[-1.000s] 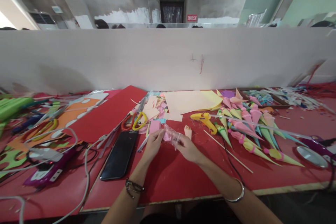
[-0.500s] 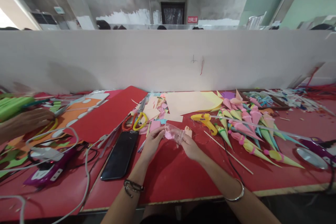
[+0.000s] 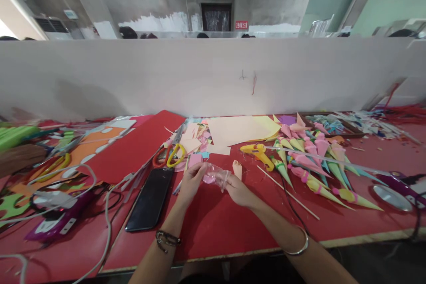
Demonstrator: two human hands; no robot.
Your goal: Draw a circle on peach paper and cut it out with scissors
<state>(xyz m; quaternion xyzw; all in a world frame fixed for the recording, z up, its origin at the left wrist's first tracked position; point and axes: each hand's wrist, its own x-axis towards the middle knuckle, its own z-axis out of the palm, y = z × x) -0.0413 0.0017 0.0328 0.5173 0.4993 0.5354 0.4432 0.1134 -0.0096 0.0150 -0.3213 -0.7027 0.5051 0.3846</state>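
Observation:
A small clear plastic bag (image 3: 215,175) with something pink inside is stretched between my two hands above the red table. My left hand (image 3: 192,183) pinches its left end, where the pink shows through. My right hand (image 3: 238,190) grips the other end of the bag, its fingers partly hidden by the plastic. Just beyond my right hand lies a small peach-coloured paper piece (image 3: 237,169). Behind it rests a yellow glue gun (image 3: 258,154). To the left of my left hand is a black phone (image 3: 150,199), with yellow-and-red-handled scissors (image 3: 176,155) beyond it.
Many pastel paper cones (image 3: 316,151) are heaped on the right, near a thin wooden stick (image 3: 288,192). Cream paper sheets (image 3: 238,128) and red sheets (image 3: 133,148) lie toward the white partition (image 3: 186,75). A purple power strip (image 3: 61,217) with cables and a co-worker's blurred hand (image 3: 23,159) are at left.
Both hands have moved slightly left and down with the bag, leaving the peach paper piece more exposed. At far left, the co-worker's hand has drawn back leftward from the scissors there.

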